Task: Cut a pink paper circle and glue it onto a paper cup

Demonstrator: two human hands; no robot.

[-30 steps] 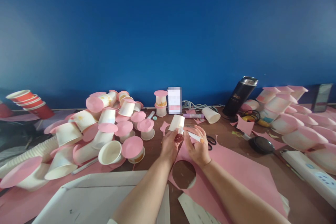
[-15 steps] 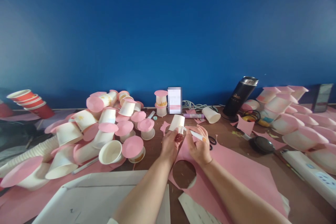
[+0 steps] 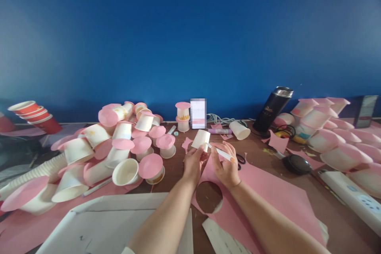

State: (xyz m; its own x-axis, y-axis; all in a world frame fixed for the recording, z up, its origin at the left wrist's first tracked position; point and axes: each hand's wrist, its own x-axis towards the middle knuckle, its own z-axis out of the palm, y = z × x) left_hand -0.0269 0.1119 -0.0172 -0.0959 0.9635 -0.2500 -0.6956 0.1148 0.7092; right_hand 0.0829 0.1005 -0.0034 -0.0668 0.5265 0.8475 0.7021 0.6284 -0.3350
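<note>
My left hand (image 3: 194,163) is closed on a white paper cup (image 3: 201,139), which it holds tilted above the table. In my right hand (image 3: 224,166) is a white marker pen (image 3: 222,153) with an orange end. The pen's tip points left, at the cup's side; I cannot tell whether it touches. Under my wrists lies a sheet of pink paper (image 3: 276,198) with a round hole cut in it. Black scissor handles (image 3: 241,159) show just right of my right hand.
Paper cups with pink paper discs (image 3: 151,166) crowd the left; more cups (image 3: 342,154) are heaped at right. A black thermos (image 3: 272,109) leans at the back near a phone (image 3: 198,114). A mouse (image 3: 297,164), power strip (image 3: 354,194) and white box (image 3: 119,226) lie nearer.
Both hands stay nearly in place, with the cup and pen still held. The pen and cup have shifted only very slightly.
</note>
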